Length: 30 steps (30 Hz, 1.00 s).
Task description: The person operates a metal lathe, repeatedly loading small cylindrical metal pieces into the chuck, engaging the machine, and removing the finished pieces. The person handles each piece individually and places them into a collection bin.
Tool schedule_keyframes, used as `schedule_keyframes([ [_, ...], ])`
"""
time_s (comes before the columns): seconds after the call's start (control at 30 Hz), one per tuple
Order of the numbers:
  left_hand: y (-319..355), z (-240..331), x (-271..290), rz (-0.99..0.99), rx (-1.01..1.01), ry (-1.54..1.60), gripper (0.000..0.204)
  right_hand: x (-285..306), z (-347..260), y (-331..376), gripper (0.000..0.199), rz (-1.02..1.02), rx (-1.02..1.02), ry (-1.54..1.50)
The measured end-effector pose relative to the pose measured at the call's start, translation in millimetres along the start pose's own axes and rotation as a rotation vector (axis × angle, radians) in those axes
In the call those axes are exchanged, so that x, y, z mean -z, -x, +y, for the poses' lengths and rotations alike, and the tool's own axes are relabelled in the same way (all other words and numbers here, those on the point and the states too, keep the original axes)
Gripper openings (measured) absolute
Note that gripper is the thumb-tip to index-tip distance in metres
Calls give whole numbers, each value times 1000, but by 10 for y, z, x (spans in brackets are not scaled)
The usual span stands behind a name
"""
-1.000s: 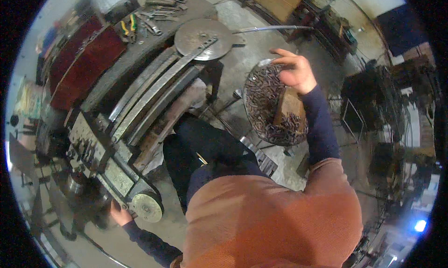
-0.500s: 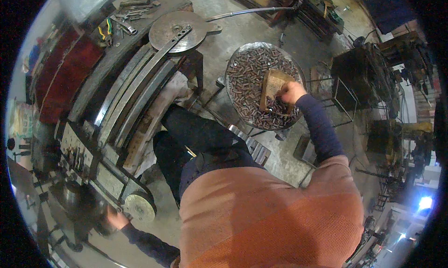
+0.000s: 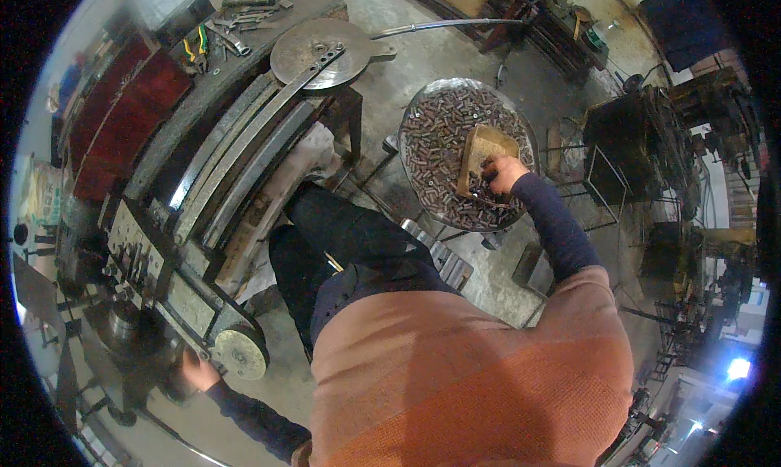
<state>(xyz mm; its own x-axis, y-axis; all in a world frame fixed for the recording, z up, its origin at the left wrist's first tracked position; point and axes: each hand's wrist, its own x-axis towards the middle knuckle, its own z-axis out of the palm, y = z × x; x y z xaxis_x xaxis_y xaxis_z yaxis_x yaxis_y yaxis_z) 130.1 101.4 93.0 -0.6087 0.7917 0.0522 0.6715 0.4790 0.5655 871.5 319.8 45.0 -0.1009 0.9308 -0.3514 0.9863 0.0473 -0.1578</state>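
Note:
My right hand (image 3: 503, 175) reaches down into a round metal pan (image 3: 423, 101) filled with several short rusty metal pieces (image 3: 439, 141). Its fingers are closed among the pieces beside a wooden block (image 3: 482, 150) that lies in the pan. My left hand (image 3: 198, 370) is stretched out low at the left, resting on the machine (image 3: 154, 264) next to a round metal wheel (image 3: 240, 352); what it grips is hidden. My dark trousers and orange sweater fill the lower middle.
A long machine bed with curved metal strips (image 3: 236, 154) runs diagonally at left, ending at a round disc with a lever (image 3: 321, 54). Hand tools (image 3: 236, 19) lie on a bench at top. A dark metal stand (image 3: 626, 141) is at right; a long pipe (image 3: 447, 26) lies behind.
My right hand has dropped from the pan's far rim into the pieces beside the wooden block. The view has shifted slightly; my left hand stays at the wheel.

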Motion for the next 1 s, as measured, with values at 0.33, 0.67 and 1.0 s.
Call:
schedule_keyframes([
  [0.33,-31,-178,-48,-24,41,126,38,134,-217,-103,27,23,-33,14],
  [0.67,152,331,291,-177,-89,123,37,507,-473,96,39,331,291,-514],
  [1.0,298,2251,546,-94,-381,330,24,1060,-3208,-32,43,-84,1167,-1161],
])
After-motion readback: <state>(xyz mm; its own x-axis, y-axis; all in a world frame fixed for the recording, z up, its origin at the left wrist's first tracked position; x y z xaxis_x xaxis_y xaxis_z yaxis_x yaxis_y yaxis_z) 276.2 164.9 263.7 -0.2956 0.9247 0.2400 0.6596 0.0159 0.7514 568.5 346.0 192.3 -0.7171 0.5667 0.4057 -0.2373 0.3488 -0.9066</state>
